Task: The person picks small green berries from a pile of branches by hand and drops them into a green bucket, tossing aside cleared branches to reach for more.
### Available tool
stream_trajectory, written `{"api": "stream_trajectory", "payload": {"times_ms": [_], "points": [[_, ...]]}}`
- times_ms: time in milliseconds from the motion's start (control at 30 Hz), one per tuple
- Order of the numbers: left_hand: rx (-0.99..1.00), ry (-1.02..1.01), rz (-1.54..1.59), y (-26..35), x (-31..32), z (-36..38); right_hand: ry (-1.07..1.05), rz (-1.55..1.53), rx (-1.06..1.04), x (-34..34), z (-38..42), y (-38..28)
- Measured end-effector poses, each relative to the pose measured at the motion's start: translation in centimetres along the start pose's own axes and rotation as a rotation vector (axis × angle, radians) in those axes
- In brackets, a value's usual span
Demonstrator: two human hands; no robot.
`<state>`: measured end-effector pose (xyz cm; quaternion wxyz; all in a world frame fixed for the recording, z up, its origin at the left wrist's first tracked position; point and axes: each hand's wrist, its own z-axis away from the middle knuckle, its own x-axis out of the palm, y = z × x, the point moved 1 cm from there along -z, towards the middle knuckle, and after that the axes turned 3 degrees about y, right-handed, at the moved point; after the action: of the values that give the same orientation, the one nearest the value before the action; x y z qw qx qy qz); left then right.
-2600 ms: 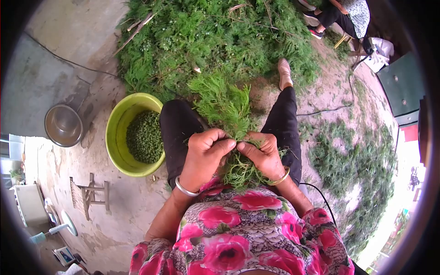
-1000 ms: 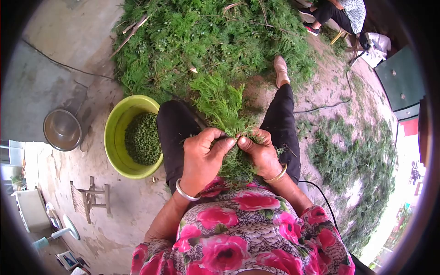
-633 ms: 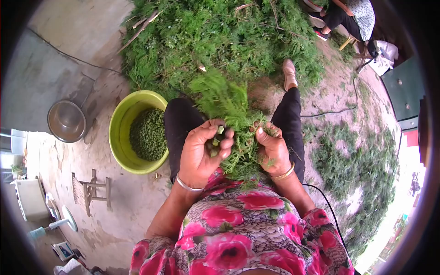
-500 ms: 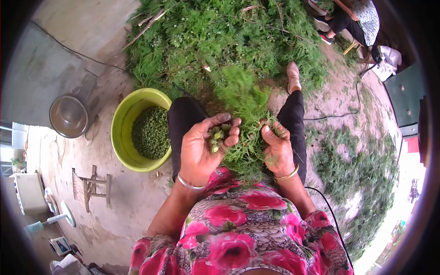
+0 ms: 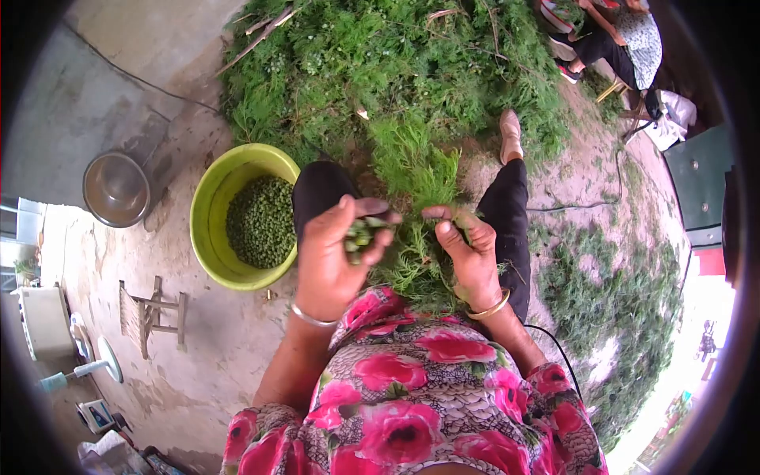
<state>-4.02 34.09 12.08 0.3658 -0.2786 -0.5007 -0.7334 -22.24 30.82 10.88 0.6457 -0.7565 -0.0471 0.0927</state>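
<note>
My left hand (image 5: 326, 257), with a silver bracelet at the wrist, is curled around a small handful of green seed cones (image 5: 362, 236). Thumb and forefinger of my right hand (image 5: 473, 265), which wears a gold bangle, are pinched on a feathery green evergreen sprig (image 5: 419, 170). The sprig spreads between my knees and down to my lap; the exact pinch point is partly hidden by the fingers. Beside my left knee stands a yellow-green bucket (image 5: 204, 229), partly filled with the same small green cones (image 5: 260, 223).
A large heap of cut evergreen branches (image 5: 340, 71) lies ahead. More greenery (image 5: 609, 293) covers the floor at right. A metal basin (image 5: 117, 190) and a small wooden stool (image 5: 154, 317) stand at left. Another person (image 5: 625, 39) sits at the upper right, near a cable (image 5: 582, 207).
My left hand has moved slightly left and tilted, still holding the cones. My right hand has shifted a little left with its fingers pinched. The sprig's blurred tip has settled lower.
</note>
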Motion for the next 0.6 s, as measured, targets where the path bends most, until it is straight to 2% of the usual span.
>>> {"api": "stream_trajectory", "payload": {"times_ms": [67, 100, 133, 200, 233, 300, 333, 400, 467, 533, 567, 600], "points": [[0.194, 0.061, -0.028, 2.4, -2.5, 0.4, 0.052, -0.263, 0.223, -0.7, -0.1, 0.6], [0.296, 0.150, -0.110, 4.4, -3.5, 0.9, 0.100, -0.373, 0.122, -0.8, -0.6, 0.5], [0.399, 0.240, -0.194, 6.3, -4.3, 1.5, 0.164, -0.459, 0.282, -1.3, -0.6, 0.4], [0.966, 0.848, -0.951, 8.5, -5.4, 2.6, 0.231, -0.741, 0.364, -3.1, -1.7, -1.0], [0.968, 0.847, -0.951, 9.2, -6.2, 3.1, 0.305, -0.721, 0.341, -3.8, -2.3, -0.6], [1.075, 0.920, -1.573, 10.1, -7.3, 3.7, 0.360, -0.874, 0.293, -5.4, -2.7, -0.1], [1.079, 0.923, -1.570, 9.7, -7.7, 3.7, 0.380, -0.905, 0.263, -6.4, -2.5, -0.3], [0.667, 0.564, -1.102, 8.0, -8.0, 3.1, 0.370, -0.944, 0.212, -9.0, -2.7, 2.7], [0.463, 0.327, -1.125, 5.7, -6.1, 1.8, 0.360, -0.980, 0.160, -11.4, -3.1, 5.0], [0.406, 0.185, -1.098, 2.9, -5.7, -0.3, 0.179, -1.176, 0.125, -12.5, -3.7, 4.8], [0.410, 0.180, -1.091, 1.8, -5.4, -1.2, -0.037, -1.319, 0.117, -12.2, -3.9, 3.9], [0.369, 0.112, -1.078, 0.8, -5.1, -2.0, -0.037, -1.312, 0.112, -12.6, -4.0, 3.8]]}}
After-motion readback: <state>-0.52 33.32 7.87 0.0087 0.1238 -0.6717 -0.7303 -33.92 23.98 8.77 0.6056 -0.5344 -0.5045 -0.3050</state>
